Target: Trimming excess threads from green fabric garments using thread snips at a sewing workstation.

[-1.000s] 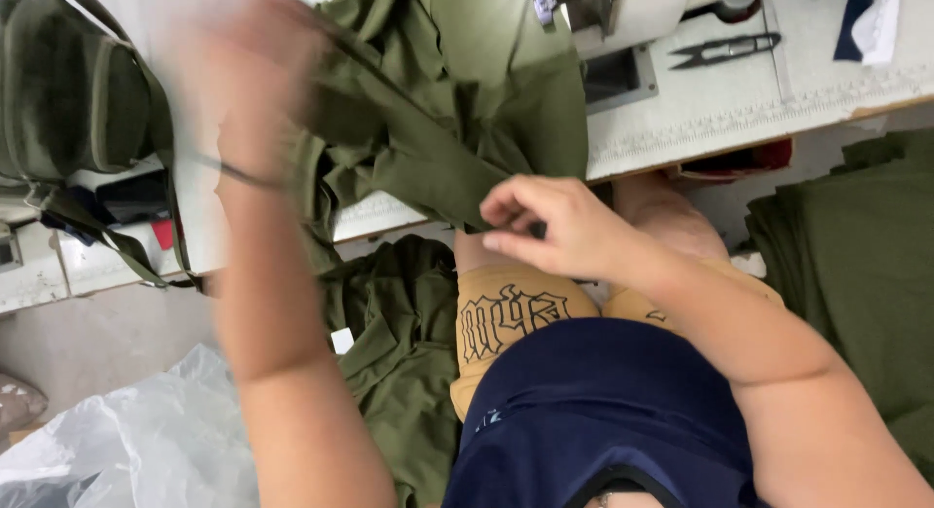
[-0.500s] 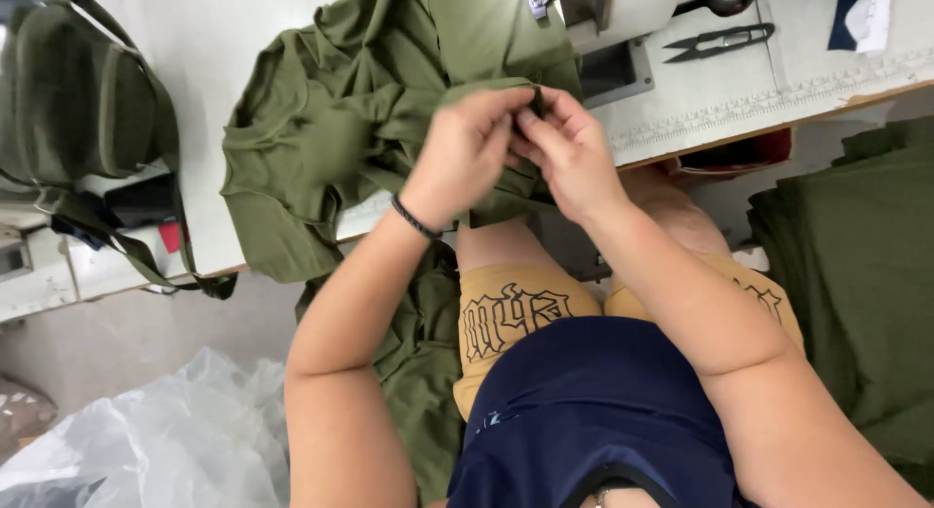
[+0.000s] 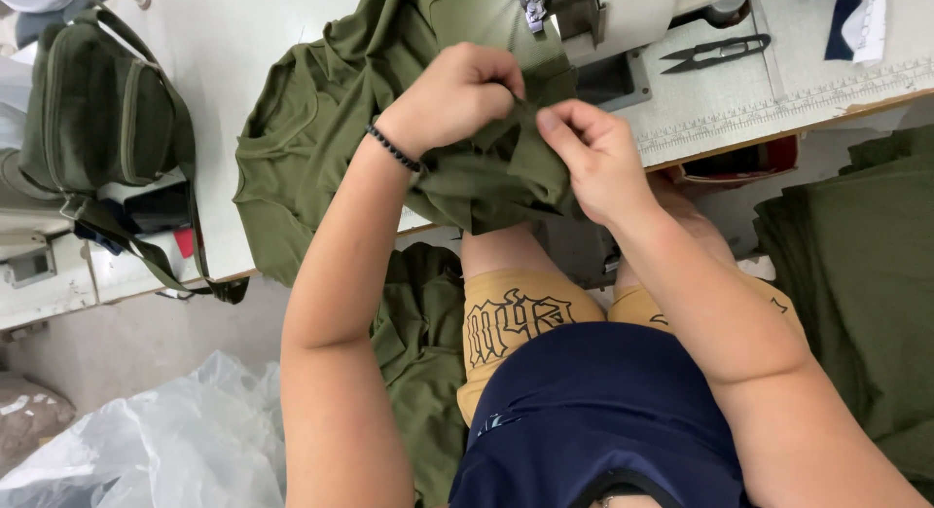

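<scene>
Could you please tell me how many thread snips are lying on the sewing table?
1: black thread snips lie on the sewing table, right of the sewing machine. Others may be hidden under the olive garment.

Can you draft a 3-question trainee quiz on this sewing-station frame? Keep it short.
1. True or false: both hands grip the olive green garment at the table's front edge.
2. Which wrist wears the dark beaded bracelet? A) left B) right C) neither
3. Fill in: the black thread snips lie on the table, to the ___ of the sewing machine in the head view.

Key
1. True: the left hand and right hand both pinch a fold of the fabric.
2. A
3. right
</scene>
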